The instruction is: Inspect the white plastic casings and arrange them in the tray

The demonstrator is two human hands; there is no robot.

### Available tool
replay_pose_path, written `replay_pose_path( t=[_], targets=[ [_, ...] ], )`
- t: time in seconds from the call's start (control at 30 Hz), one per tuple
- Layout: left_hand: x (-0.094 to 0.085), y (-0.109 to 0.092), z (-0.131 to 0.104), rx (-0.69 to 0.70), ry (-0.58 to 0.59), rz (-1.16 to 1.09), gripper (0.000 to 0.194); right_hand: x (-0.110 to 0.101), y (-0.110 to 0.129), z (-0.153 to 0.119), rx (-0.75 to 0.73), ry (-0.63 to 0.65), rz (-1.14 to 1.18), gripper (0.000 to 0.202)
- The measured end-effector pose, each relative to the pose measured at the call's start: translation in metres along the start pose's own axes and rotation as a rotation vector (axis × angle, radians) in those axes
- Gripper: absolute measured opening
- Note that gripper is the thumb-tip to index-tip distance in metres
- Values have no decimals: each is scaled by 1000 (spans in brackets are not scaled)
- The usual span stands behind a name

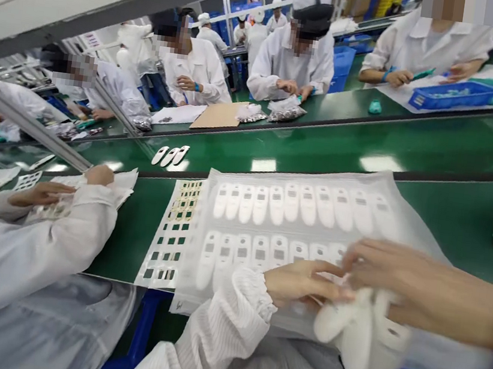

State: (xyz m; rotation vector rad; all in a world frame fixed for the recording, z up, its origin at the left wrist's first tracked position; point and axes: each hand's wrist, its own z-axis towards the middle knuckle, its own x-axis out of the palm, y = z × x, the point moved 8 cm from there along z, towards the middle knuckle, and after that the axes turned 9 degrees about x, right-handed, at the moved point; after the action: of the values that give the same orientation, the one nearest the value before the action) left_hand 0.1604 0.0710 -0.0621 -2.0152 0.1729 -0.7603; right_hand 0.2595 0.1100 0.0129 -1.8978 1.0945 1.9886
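Observation:
My right hand (391,276) reaches in from the right and grips a bunch of white plastic device shells (358,335) that hang blurred below it, at the near edge of the bench. My left hand (301,284), in a white ribbed sleeve, stretches its fingers to the top of that bunch; I cannot tell whether it grips one. Both hands hover over a clear plastic sheet (409,221) covering two rows of white shells (298,203) with small grey windows.
A backing sheet of small square stickers (172,232) lies left of the rows. A co-worker's sleeve (39,242) and hands are at the left. Three loose shells (171,155) lie on the green belt (415,146). Other workers sit across it, one with a blue tray (453,95).

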Motion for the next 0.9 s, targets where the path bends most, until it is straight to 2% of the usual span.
replay_pose_path(
  t=[0.03,0.07,0.17,0.27,0.33,0.4,0.5,0.57,0.67,0.77,0.83,0.9],
  targets=[
    [-15,4,-2,37,-92,-52,73,4,16,25,-118,125,-21,39],
    [-32,6,-6,102,-217,-93,73,5,25,49,-179,180,-36,39],
    [-75,9,-25,327,-586,-148,69,13,32,107,-246,207,-66,44],
    [-95,12,-39,452,-766,-110,65,31,15,140,-162,205,-7,54],
    [-101,13,-46,511,-844,-58,62,42,-5,149,-50,182,52,62],
    [-104,13,-54,544,-920,-13,60,48,-28,148,114,110,110,60],
    [-104,13,-69,564,-985,-20,57,58,-51,131,340,55,216,44],
    [-104,10,-77,566,-1002,-46,55,68,-54,115,427,70,295,43],
    [-107,2,-84,582,-1026,-115,48,79,-47,98,490,35,350,46],
    [-112,0,-78,597,-996,-312,34,89,-42,92,556,23,358,48],
    [-114,0,-71,569,-944,-454,31,93,-39,92,576,82,490,42],
    [-113,-4,-65,540,-876,-531,32,91,-33,94,549,166,733,32]
  ],
)
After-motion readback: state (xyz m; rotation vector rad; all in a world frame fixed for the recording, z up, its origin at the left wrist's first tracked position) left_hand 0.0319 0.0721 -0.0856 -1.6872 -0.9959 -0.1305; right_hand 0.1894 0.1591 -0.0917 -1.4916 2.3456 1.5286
